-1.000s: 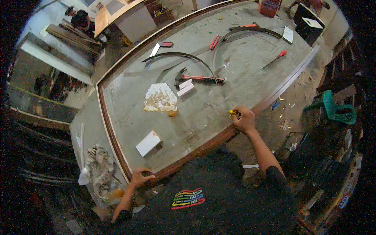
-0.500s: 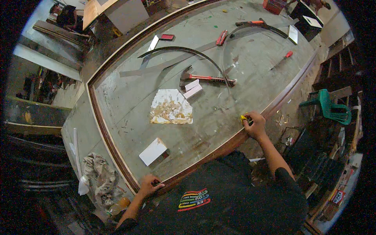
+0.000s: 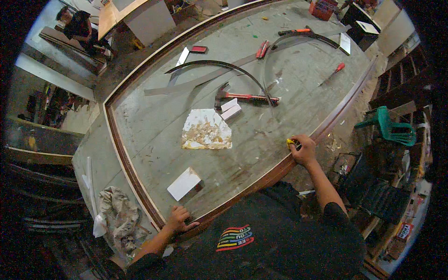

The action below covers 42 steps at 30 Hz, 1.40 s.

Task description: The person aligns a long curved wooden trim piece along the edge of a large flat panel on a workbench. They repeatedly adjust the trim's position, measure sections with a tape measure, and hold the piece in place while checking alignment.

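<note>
My right hand (image 3: 305, 150) is closed round a small yellow and dark tape measure (image 3: 291, 141), held at the near edge of the large grey board. Its fingers hide most of the tape measure. At the near left corner my left hand (image 3: 179, 219) lies on the brown wooden rim (image 3: 127, 158), fingers apart, with nothing seen in it. Just beyond it is a white block (image 3: 184, 184). A white, brown-stained sheet (image 3: 206, 129) rests mid-board, beside two small pale blocks (image 3: 230, 111) and a hammer with a red handle (image 3: 247, 96).
Curved dark strips (image 3: 224, 63) arch over the board. Farther off lie a red-handled screwdriver (image 3: 332, 73), a red tool (image 3: 262, 49) and another hammer (image 3: 295, 31). A green plastic chair (image 3: 385, 127) stands at right, a crumpled cloth (image 3: 119, 214) at lower left. A person (image 3: 79, 25) sits far left.
My left hand has shifted slightly and its fingers have stretched out over the rim. My right hand stays put with the tape measure. The seated person at far left shows more fully.
</note>
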Motion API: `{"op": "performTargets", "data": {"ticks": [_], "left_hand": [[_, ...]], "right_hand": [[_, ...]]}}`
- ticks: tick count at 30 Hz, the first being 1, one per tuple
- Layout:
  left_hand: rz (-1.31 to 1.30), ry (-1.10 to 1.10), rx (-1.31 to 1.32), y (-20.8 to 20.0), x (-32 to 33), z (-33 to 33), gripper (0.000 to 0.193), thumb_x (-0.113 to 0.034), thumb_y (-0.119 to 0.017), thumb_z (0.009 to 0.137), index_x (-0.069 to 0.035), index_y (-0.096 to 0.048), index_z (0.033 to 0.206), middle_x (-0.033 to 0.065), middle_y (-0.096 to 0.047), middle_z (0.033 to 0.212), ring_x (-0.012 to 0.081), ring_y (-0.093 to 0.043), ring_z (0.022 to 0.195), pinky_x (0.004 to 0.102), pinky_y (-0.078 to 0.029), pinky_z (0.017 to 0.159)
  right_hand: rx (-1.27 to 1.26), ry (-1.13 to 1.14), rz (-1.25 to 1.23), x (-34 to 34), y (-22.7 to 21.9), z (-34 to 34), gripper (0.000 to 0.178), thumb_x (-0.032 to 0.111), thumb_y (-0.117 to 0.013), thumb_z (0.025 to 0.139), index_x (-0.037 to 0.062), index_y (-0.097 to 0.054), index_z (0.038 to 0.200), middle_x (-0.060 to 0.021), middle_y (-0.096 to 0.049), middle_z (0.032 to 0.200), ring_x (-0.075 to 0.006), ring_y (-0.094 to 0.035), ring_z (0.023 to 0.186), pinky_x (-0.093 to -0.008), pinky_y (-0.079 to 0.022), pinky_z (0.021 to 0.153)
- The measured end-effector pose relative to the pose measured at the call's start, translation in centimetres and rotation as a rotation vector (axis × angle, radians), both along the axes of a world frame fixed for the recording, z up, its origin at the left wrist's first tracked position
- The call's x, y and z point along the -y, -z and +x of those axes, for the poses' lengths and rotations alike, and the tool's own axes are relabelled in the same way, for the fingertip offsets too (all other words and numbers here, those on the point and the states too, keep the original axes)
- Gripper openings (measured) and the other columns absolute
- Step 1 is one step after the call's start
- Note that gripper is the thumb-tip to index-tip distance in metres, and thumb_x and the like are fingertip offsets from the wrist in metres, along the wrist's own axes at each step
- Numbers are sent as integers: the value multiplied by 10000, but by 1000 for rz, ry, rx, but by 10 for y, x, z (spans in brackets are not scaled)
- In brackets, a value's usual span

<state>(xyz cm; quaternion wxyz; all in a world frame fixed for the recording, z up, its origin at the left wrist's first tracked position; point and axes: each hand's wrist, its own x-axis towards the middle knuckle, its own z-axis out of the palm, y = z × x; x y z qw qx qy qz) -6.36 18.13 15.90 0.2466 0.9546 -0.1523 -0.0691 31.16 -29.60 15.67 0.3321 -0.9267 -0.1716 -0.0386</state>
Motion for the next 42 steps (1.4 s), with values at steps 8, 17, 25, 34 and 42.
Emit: {"op": "performTargets", "data": {"ticks": [8, 17, 25, 34, 42], "left_hand": [[24, -37, 13, 1, 3, 1, 499, -533, -867, 733, -143, -557, 704, 35, -534, 721, 249, -546, 724, 403, -365, 745], [57, -40, 88, 0, 4, 5, 510, -551, -867, 723, -148, -555, 695, 37, -526, 722, 250, -549, 737, 395, -376, 752], [78, -71, 28, 12, 6, -2, 528, -560, -851, 728, -135, -541, 683, 54, -509, 717, 252, -538, 725, 404, -375, 745], [31, -101, 71, 18, 2, 1, 495, -529, -871, 714, -145, -567, 643, 45, -534, 687, 264, -549, 715, 421, -383, 726], [38, -144, -111, 3, -31, -5, 577, -570, -862, 707, -79, -597, 851, 133, -567, 878, 359, -562, 903, 463, -428, 813]], "right_hand": [[38, 11, -25, 2, 7, 3, 201, 118, -777, 755, 88, -723, 946, -103, -708, 883, -282, -705, 785, -372, -563, 708], [20, -1, -28, 3, 5, 7, 177, 220, -771, 786, 125, -715, 924, -81, -702, 862, -291, -697, 749, -403, -556, 706], [41, 23, -33, 8, 10, 8, 182, 164, -756, 785, 109, -724, 956, -92, -716, 900, -283, -711, 815, -384, -560, 739], [162, -67, -114, 12, 17, 18, 222, 247, -775, 799, 111, -743, 973, -108, -729, 947, -326, -700, 894, -432, -556, 806], [-217, -449, 46, 4, -7, 1, 201, 90, -819, 795, 46, -733, 971, -123, -714, 974, -275, -697, 959, -376, -548, 852]]}}
